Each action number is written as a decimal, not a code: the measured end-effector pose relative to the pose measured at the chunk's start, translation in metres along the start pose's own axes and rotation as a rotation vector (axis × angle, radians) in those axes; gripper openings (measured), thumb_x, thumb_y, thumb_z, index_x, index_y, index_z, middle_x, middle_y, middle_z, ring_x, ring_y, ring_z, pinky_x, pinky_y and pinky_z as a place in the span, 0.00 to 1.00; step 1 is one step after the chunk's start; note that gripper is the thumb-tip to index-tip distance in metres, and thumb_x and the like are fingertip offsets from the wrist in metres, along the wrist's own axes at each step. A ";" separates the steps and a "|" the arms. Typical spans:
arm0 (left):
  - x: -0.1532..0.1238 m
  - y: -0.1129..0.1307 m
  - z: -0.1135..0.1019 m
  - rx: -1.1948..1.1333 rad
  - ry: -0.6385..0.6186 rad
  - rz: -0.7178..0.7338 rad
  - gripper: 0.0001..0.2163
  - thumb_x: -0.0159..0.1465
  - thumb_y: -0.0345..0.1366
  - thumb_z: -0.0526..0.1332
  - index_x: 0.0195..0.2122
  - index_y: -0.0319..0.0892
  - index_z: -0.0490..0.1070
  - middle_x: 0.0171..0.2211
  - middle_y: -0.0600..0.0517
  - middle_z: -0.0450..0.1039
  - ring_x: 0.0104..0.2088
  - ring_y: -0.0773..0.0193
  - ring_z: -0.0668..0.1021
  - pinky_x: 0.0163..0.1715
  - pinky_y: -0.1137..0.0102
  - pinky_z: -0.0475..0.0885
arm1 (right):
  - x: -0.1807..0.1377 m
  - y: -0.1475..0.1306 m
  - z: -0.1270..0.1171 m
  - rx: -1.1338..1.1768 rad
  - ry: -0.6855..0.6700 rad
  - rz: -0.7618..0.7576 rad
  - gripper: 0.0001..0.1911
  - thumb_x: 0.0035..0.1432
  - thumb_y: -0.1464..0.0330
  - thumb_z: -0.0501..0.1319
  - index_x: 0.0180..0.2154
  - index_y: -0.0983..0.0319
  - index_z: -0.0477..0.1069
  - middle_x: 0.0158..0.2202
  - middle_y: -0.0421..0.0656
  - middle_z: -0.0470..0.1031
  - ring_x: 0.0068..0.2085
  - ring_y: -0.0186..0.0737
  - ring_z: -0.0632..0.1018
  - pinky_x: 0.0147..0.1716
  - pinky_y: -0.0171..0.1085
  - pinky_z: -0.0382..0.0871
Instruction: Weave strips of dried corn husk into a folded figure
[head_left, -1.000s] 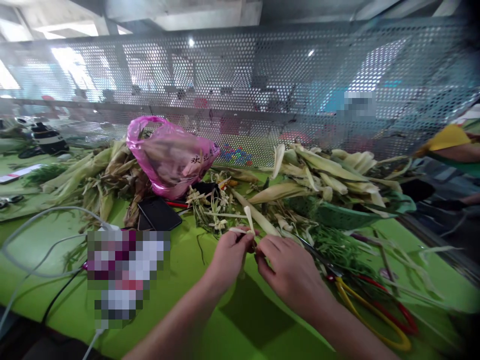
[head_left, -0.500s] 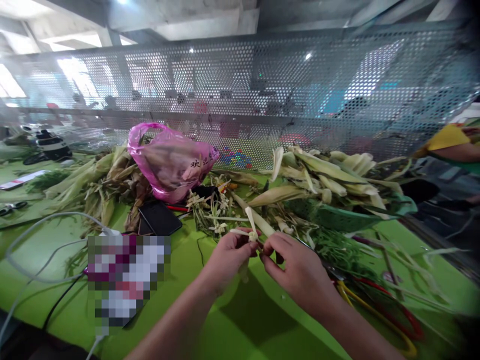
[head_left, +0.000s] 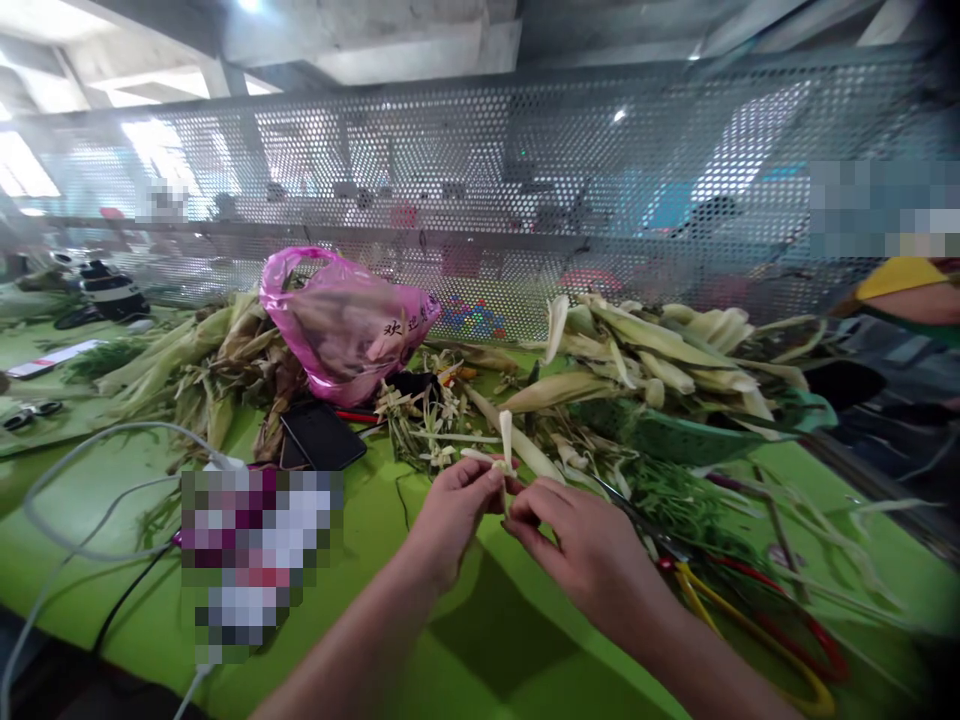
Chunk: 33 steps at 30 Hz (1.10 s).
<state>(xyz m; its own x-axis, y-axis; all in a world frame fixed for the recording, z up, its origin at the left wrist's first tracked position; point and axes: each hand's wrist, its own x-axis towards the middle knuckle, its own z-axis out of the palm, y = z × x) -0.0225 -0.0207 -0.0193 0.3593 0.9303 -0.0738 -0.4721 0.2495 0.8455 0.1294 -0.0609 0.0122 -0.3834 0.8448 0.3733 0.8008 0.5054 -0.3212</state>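
Note:
Pale corn husk strips (head_left: 506, 433), folded into a small knot with one end standing upright and another pointing left, are pinched between the thumb and fingers of my left hand (head_left: 455, 515). Close on the right, my right hand (head_left: 574, 525) has its fingertips pressed together at the lower side of the knot, on a strip mostly hidden by the fingers. Both hands are raised over the green table (head_left: 360, 610). Just behind them lies a bunch of small husk flowers (head_left: 435, 420) on thin stems.
A pink plastic bag (head_left: 349, 325) stands among corn husks (head_left: 202, 360). More husks fill a green basket (head_left: 697, 430) at right. Red-and-yellow-handled scissors (head_left: 757, 620) lie near my right forearm. A black phone (head_left: 326, 435), a power strip and cables (head_left: 97, 425) lie left. Behind stands a perforated metal screen (head_left: 450, 150).
The upright husk end has turned from leaning left to nearly straight. My right fingertips have shifted slightly left and down, closer to my left hand.

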 end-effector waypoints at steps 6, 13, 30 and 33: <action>0.001 0.007 -0.003 -0.034 -0.012 -0.117 0.15 0.54 0.44 0.68 0.35 0.37 0.73 0.27 0.54 0.67 0.25 0.74 0.67 0.26 0.77 0.60 | 0.007 0.013 -0.003 0.621 0.140 0.330 0.08 0.64 0.62 0.55 0.42 0.58 0.66 0.38 0.43 0.73 0.32 0.38 0.75 0.33 0.38 0.71; -0.002 0.007 -0.001 0.159 -0.099 -0.090 0.14 0.60 0.47 0.62 0.33 0.39 0.67 0.24 0.55 0.65 0.23 0.73 0.63 0.23 0.76 0.55 | 0.012 0.017 0.008 0.745 0.155 0.366 0.06 0.53 0.69 0.63 0.34 0.60 0.67 0.31 0.41 0.74 0.33 0.39 0.76 0.35 0.38 0.72; -0.001 0.008 0.000 0.455 -0.116 -0.037 0.18 0.59 0.52 0.59 0.29 0.40 0.63 0.22 0.59 0.51 0.23 0.72 0.54 0.24 0.71 0.48 | 0.007 0.027 0.005 0.341 0.130 0.317 0.04 0.60 0.67 0.58 0.38 0.58 0.69 0.35 0.42 0.76 0.35 0.41 0.76 0.35 0.37 0.68; -0.003 0.008 0.000 0.362 -0.094 -0.085 0.17 0.59 0.51 0.60 0.30 0.40 0.63 0.21 0.60 0.50 0.21 0.72 0.53 0.22 0.71 0.46 | 0.007 0.030 0.003 0.381 0.128 0.317 0.04 0.60 0.66 0.58 0.38 0.58 0.69 0.33 0.42 0.76 0.33 0.40 0.75 0.34 0.37 0.67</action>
<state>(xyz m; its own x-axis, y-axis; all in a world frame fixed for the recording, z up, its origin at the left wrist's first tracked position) -0.0271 -0.0215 -0.0117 0.4648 0.8777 -0.1167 -0.1291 0.1976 0.9717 0.1492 -0.0394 0.0022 -0.0702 0.9508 0.3017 0.6347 0.2759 -0.7218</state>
